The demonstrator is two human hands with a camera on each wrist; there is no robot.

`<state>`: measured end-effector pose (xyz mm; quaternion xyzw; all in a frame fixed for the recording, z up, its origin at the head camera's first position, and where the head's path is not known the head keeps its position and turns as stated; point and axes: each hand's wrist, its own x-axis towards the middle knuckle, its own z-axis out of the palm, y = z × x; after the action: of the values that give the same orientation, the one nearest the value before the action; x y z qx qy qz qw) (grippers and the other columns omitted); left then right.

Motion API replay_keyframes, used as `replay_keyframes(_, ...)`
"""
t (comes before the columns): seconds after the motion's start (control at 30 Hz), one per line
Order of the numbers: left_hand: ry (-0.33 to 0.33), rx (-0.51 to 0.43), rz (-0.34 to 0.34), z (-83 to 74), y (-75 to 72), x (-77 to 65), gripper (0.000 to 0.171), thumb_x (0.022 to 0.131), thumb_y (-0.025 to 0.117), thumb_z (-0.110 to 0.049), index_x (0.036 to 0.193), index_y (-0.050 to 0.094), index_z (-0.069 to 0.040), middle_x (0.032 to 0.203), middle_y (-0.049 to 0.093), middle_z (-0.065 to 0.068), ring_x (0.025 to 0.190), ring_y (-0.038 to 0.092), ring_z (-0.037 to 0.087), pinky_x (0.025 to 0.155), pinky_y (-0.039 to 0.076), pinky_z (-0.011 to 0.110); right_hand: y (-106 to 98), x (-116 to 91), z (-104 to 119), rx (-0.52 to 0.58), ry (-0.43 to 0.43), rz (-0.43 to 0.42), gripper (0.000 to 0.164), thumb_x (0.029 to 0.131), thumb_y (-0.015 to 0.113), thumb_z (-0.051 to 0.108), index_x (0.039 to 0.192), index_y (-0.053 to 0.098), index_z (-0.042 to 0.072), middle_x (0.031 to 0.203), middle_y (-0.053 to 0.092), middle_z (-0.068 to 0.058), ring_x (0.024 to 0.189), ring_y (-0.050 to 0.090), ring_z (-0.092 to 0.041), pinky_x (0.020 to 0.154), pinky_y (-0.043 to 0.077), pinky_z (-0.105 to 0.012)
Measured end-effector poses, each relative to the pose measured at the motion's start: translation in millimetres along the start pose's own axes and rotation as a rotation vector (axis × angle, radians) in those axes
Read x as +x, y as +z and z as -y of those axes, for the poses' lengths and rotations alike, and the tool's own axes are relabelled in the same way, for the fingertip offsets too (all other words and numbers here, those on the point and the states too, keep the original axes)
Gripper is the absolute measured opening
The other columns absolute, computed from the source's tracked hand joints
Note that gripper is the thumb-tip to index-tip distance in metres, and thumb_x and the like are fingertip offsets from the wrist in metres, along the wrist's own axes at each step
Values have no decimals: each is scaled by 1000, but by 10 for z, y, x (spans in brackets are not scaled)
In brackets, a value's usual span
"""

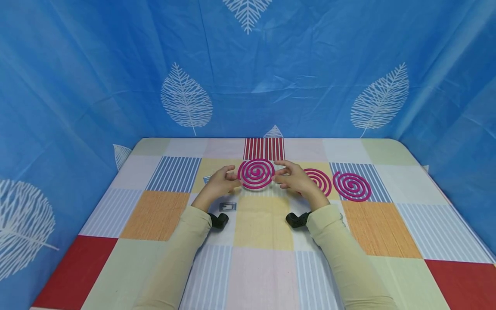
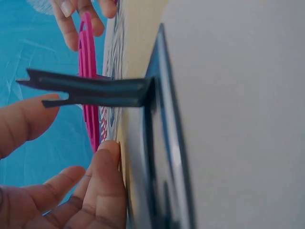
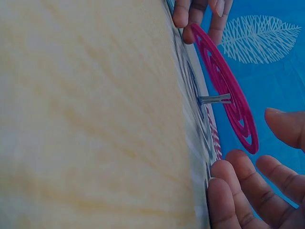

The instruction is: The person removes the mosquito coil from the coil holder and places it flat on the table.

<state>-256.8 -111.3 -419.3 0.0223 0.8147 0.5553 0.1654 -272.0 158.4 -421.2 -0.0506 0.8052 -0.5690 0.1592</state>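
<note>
A pink mosquito coil (image 1: 256, 172) stands raised above the tablecloth at the centre of the head view. In the right wrist view, the upright prong of a metal stand (image 3: 214, 99) reaches the middle of that coil. My left hand (image 1: 220, 185) is at its left edge, thumb and fingers spread apart. On the opposite edge is my right hand (image 1: 299, 181), its fingers loosely bent. Fingertips of both hands lie very near the rim; whether they touch it I cannot tell. Another metal stand (image 2: 95, 89) rises close in front of the left wrist camera.
To the right lie two more pink coils: one coil (image 1: 328, 183) partly behind my right hand, and another coil (image 1: 352, 186) farther right. A small metal piece (image 1: 227, 206) lies near my left wrist. Blue curtains (image 1: 271, 64) enclose the patchwork-covered table (image 1: 263, 224).
</note>
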Motion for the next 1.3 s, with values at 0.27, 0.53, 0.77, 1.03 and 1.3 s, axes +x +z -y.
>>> replay_keyframes(0.27, 10, 17, 31, 33, -7, 14, 74, 105, 68, -10, 166, 30, 8, 139, 61, 23, 85, 63, 16, 76, 53, 26, 40, 43, 10, -21, -8, -4, 67, 103, 71, 8, 163, 43, 1, 133, 61, -25, 91, 66, -14, 71, 55, -23)
replay_keyframes(0.53, 7, 86, 20, 42, 1, 37, 72, 103, 72, -13, 163, 38, 6, 126, 66, 20, 85, 64, 17, 77, 56, 28, 50, 49, 1, -30, -21, -17, 64, 102, 71, 7, 160, 46, 0, 130, 65, -26, 87, 66, -13, 70, 54, -24)
replay_keyframes(0.77, 11, 95, 22, 44, 0, 46, 70, 103, 72, -12, 163, 40, 5, 119, 68, 17, 81, 60, 16, 70, 51, 24, 74, 59, -5, -18, -7, -27, 65, 102, 72, 6, 161, 46, 0, 130, 67, -27, 80, 62, -12, 66, 52, -24)
replay_keyframes(1.03, 7, 71, 23, 32, 13, 37, 70, 102, 70, -9, 164, 40, 2, 122, 68, 19, 85, 60, 16, 69, 49, 25, 76, 55, -26, -3, 1, -48, 62, 101, 73, 3, 159, 49, 0, 119, 69, -21, 74, 60, -11, 65, 53, -22)
replay_keyframes(1.3, 16, 53, 9, 26, 20, 45, 68, 103, 70, -9, 164, 41, 0, 116, 68, 16, 81, 58, 15, 67, 48, 26, 59, 26, -15, 3, -28, -40, 61, 101, 73, 4, 157, 50, -2, 113, 72, -17, 76, 63, -12, 67, 54, -24)
